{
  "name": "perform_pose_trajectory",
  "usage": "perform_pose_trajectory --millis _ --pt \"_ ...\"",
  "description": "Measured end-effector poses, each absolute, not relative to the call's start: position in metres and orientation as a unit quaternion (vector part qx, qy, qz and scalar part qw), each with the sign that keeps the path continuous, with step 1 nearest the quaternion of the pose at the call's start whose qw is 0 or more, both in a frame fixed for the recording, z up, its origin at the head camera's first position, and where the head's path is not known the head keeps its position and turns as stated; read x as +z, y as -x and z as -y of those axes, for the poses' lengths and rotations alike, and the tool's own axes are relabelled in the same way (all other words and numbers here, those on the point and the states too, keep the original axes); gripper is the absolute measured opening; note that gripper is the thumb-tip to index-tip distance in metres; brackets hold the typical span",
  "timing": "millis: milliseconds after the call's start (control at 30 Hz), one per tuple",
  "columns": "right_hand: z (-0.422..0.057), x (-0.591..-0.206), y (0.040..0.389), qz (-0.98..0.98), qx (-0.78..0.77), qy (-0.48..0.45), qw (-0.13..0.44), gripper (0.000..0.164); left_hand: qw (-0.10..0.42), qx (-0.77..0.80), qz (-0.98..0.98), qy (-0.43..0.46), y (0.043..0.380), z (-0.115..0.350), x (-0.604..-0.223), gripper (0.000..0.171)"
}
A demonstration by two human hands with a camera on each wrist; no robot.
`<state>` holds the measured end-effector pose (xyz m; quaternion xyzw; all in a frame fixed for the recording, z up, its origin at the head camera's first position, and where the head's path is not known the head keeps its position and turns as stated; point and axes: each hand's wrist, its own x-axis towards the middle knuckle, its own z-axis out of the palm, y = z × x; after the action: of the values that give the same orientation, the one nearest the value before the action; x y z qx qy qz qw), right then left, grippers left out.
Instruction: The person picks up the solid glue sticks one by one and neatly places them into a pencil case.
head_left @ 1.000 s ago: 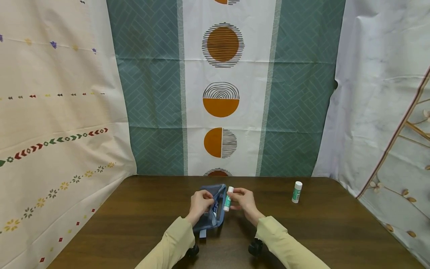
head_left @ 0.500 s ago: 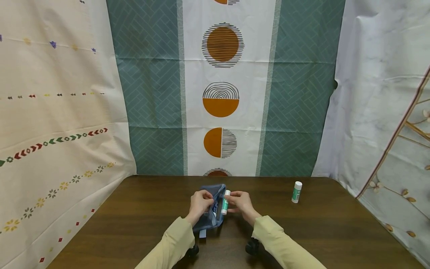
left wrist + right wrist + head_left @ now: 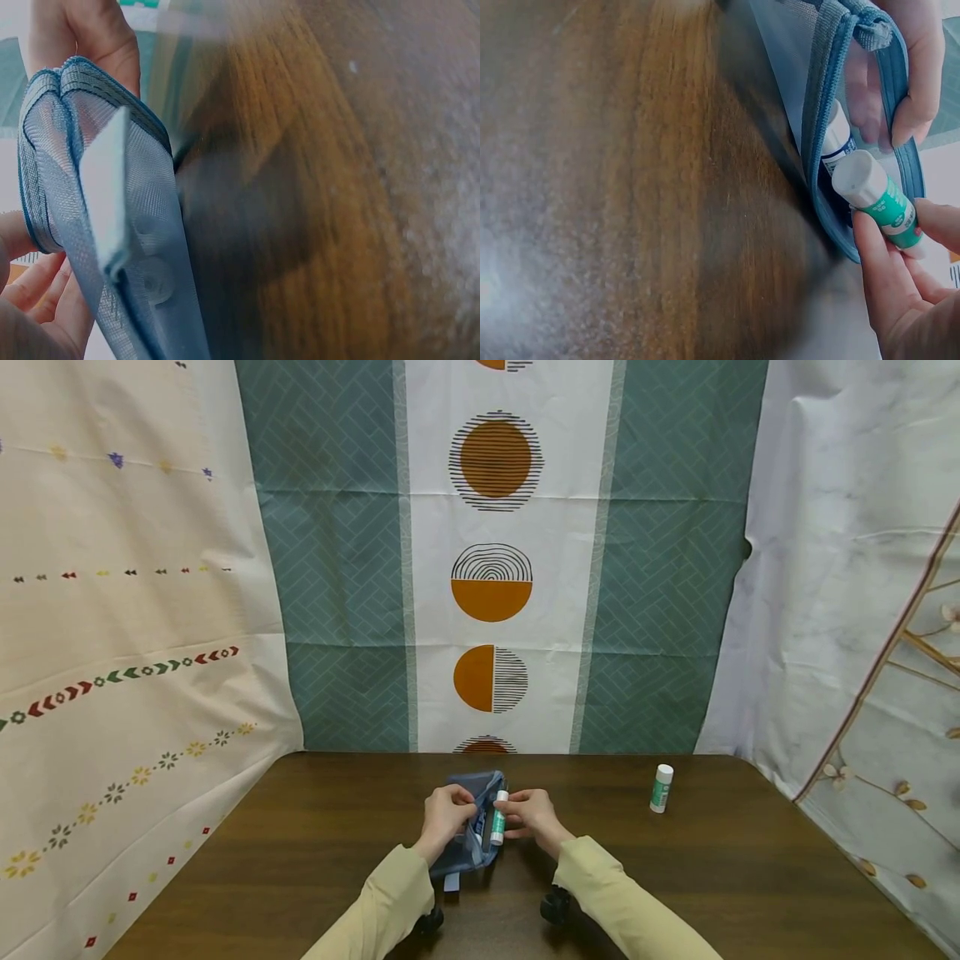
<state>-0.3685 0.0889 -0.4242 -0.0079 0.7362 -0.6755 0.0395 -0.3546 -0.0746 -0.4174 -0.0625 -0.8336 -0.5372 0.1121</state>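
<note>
A blue mesh zip pouch [image 3: 459, 858] lies on the table with its unzipped mouth facing right. My left hand [image 3: 446, 818] pinches the upper edge of that mouth and holds it apart. Between thumb and fingers, my right hand [image 3: 534, 817] grips a green-and-white glue stick [image 3: 891, 208], its white cap pointing into the opening. Behind it, inside the pouch, shows a blue-and-white glue stick [image 3: 838, 139]. The left wrist view has the pouch's closed end with a pale fabric tab [image 3: 109, 195].
Another green-and-white glue stick [image 3: 661, 789] stands upright on the dark wooden table [image 3: 750, 868], off to the right. Patterned cloths [image 3: 495, 610] hang behind and along both sides of the table.
My right hand has moved left and slightly nearer to me, bringing the green-and-white glue stick from beside the pouch to its mouth. The left hand has kept its hold.
</note>
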Motion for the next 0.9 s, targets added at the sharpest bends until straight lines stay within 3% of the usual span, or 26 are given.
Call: perform_pose_trajectory --millis 900 --pt "-0.074 -0.423 0.369 -0.767 -0.641 -0.009 0.038 0.026 0.106 -0.544 0.83 0.064 0.355 0.075 -0.418 0.005"
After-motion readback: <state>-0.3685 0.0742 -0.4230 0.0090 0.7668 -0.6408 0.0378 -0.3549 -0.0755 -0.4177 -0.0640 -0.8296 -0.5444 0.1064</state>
